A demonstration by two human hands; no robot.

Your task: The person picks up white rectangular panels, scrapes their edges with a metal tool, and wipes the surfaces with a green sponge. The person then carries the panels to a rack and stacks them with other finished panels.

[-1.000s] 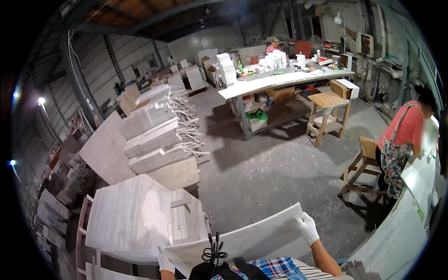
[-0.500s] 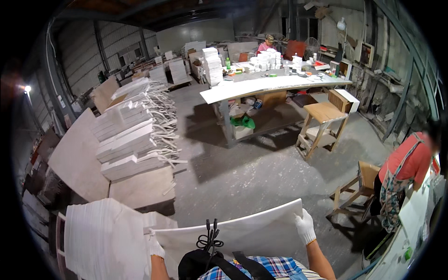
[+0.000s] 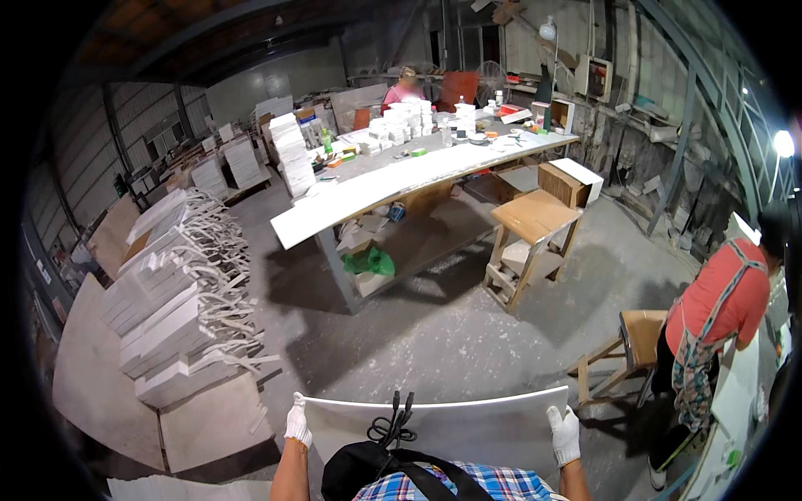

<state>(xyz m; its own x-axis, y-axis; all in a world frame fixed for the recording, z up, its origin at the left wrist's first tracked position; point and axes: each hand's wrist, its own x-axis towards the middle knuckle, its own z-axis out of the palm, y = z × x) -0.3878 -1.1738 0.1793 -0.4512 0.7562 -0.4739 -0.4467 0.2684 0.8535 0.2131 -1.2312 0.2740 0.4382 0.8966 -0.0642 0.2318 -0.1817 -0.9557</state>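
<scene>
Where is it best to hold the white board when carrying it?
Probably at its two short ends, from the outside, as now: the left hand and right hand each clasp an upper corner of the white board, which is wide, thin and held flat-on before the body.

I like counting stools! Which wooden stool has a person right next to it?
The low wooden stool on the right: a person in a red shirt and apron stands against it. The taller stool by the long table stands alone.

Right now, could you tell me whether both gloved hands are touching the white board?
Touching. The head view shows the left hand and the right hand each gripping an upper corner of the white board.
</scene>
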